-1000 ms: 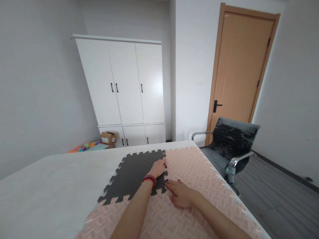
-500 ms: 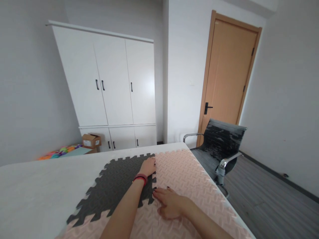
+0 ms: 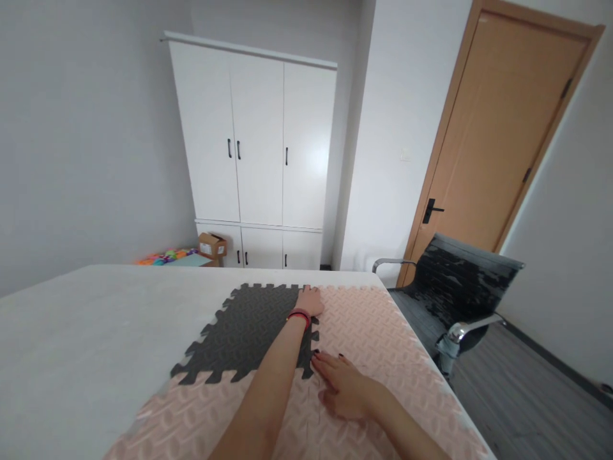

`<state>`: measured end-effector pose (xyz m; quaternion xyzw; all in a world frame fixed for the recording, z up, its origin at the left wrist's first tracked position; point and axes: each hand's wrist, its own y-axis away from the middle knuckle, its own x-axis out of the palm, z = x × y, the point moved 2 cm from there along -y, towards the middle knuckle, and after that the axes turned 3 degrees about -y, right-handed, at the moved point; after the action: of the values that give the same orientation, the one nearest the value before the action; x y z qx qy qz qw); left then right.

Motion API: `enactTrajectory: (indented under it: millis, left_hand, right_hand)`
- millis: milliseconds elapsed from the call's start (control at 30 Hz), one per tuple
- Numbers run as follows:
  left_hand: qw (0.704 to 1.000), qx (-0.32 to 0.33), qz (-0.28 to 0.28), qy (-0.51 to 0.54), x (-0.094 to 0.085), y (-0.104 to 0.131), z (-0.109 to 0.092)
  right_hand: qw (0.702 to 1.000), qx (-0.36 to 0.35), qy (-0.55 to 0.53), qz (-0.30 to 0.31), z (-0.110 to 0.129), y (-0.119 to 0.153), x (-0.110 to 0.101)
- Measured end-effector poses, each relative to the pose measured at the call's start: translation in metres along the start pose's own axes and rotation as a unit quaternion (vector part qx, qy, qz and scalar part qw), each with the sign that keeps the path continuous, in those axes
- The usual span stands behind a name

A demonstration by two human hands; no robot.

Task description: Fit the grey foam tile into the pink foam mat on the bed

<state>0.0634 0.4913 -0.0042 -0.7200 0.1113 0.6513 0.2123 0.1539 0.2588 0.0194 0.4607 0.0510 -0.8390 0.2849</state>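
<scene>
A dark grey foam puzzle mat tile [image 3: 249, 329] lies on a white bed [image 3: 86, 345], joined to pink foam tiles [image 3: 378, 338] on its right and near sides. My left hand [image 3: 310, 300], with a red band on its wrist, presses flat on the seam at the grey tile's far right edge. Closer to me, my right hand [image 3: 342, 378] lies flat on the pink tile, fingertips at the grey tile's near right corner. Neither hand holds anything.
A worn black office chair [image 3: 454, 287] stands right of the bed, before a wooden door [image 3: 502, 140]. A white wardrobe [image 3: 258, 153] is at the far wall, with a small cardboard box [image 3: 212, 245] and colourful toys [image 3: 165, 257] on the floor beside it.
My left hand has slid a little farther along the seam; my right hand stays pressed near the grey tile's corner. The view has swung, shifting the room sideways.
</scene>
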Motion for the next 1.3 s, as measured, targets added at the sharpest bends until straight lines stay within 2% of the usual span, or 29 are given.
enactTrajectory:
  millis: [100, 200, 333, 433, 500, 600, 700, 800, 900, 1033, 1167, 1300]
  left_hand:
    - [1.0, -0.006, 0.015, 0.0, -0.001, -0.004, 0.001]
    - [1.0, -0.009, 0.026, 0.016, -0.005, 0.002, 0.003]
    - [0.999, -0.003, 0.002, 0.032, -0.019, 0.031, 0.014]
    - [0.998, -0.052, -0.035, 0.019, -0.04, 0.066, 0.042]
    - [0.993, -0.112, -0.044, -0.001, -0.057, 0.093, 0.073]
    - [0.972, -0.227, -0.035, -0.038, -0.079, 0.139, 0.129]
    - [0.948, -0.312, -0.012, -0.059, -0.087, 0.177, 0.179]
    - [0.942, -0.332, 0.024, -0.037, -0.08, 0.197, 0.208]
    - [0.941, -0.336, 0.047, -0.005, -0.067, 0.2, 0.215]
    - [0.937, -0.347, 0.045, 0.011, -0.055, 0.197, 0.216]
    - [0.93, -0.363, 0.046, 0.023, -0.052, 0.196, 0.221]
    - [0.934, -0.354, 0.048, 0.019, -0.054, 0.193, 0.223]
  right_hand:
    - [1.0, 0.012, -0.003, 0.006, 0.002, 0.0, -0.001]
    - [1.0, 0.02, -0.003, 0.016, 0.005, 0.001, -0.003]
    - [0.999, -0.017, -0.022, -0.017, 0.008, 0.002, -0.004]
    - [0.994, -0.043, -0.088, -0.05, 0.001, 0.008, -0.009]
    - [0.987, -0.043, -0.113, -0.102, -0.017, 0.018, -0.02]
    - [0.972, -0.004, -0.059, -0.228, -0.065, 0.043, -0.049]
    - [0.927, 0.168, 0.044, -0.331, -0.124, 0.077, -0.076]
    - [0.881, 0.288, 0.058, -0.37, -0.163, 0.101, -0.083]
    - [0.852, 0.36, 0.045, -0.377, -0.176, 0.104, -0.076]
    - [0.825, 0.414, 0.027, -0.384, -0.176, 0.092, -0.066]
    - [0.807, 0.444, 0.011, -0.389, -0.177, 0.084, -0.064]
    - [0.801, 0.456, -0.01, -0.387, -0.18, 0.082, -0.064]
